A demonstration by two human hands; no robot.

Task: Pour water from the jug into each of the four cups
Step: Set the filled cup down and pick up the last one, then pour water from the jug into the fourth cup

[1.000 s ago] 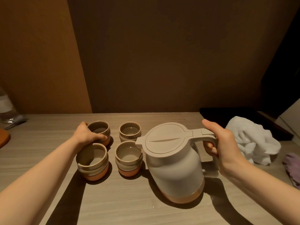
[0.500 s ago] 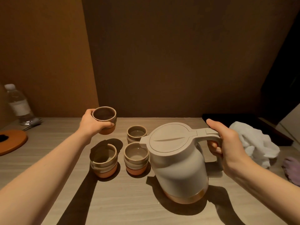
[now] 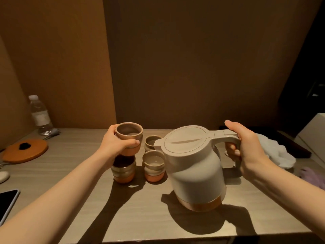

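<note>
A cream jug [image 3: 195,166] with a lid and an orange base stands on the table, spout pointing left. My right hand [image 3: 246,148] grips its handle. My left hand [image 3: 116,145] holds one ceramic cup [image 3: 129,136] in the air, above the table and left of the spout. Three more cups stand on the table: one [image 3: 124,170] right under the lifted cup, one [image 3: 153,166] beside the jug, and one [image 3: 151,142] behind it, partly hidden by the spout.
A water bottle [image 3: 39,115] stands at the back left by an orange round board [image 3: 26,151]. A phone [image 3: 7,203] lies at the left edge. A white cloth [image 3: 277,152] and a purple item [image 3: 314,178] lie right of the jug. The table's front edge [image 3: 175,239] is close.
My left hand took a cup off the table and raised it, now nearer the jug's spout. The jug and my right hand have stayed in place.
</note>
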